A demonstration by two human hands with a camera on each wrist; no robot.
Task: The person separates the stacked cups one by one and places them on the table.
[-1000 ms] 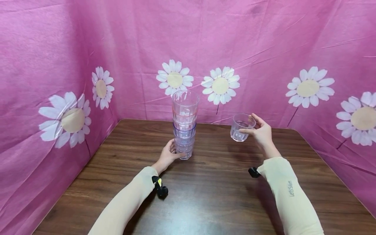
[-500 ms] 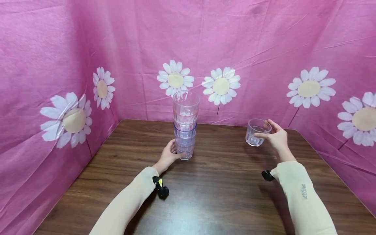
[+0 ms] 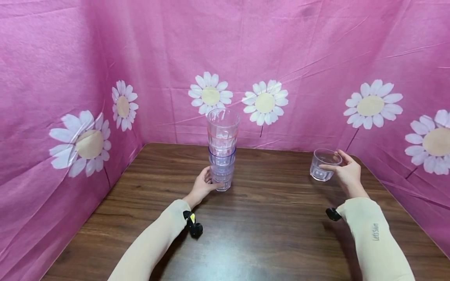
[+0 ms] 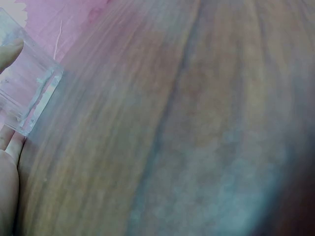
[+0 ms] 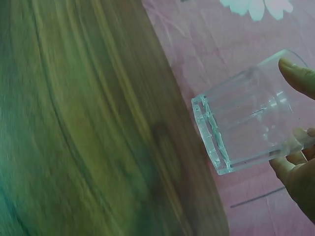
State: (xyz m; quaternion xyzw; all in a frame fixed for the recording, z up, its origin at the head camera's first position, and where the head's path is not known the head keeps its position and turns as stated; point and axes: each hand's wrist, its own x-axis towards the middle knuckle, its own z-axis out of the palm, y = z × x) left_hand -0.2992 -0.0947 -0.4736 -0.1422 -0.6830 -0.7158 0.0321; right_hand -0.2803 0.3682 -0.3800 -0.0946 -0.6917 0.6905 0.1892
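Observation:
A tall stack of clear plastic cups stands upright left of the table's middle, with a reddish band and a blue rim partway up. My left hand grips the lowest cup of it, thumb across the front and fingers behind. In the left wrist view the base of that cup shows at the left edge. Over the right side of the table, my right hand holds a single clear cup upright near its rim. The right wrist view shows this cup between thumb and fingers, its thick base close over the wood.
The dark wooden table has its back edge just behind the cups. Pink cloth printed with large daisies hangs around the back and both sides. A black camera sits on the left wrist, and another camera on the right.
My right hand has carried the single cup to the right, lower and nearer to me. My left hand and the stack have stayed in place.

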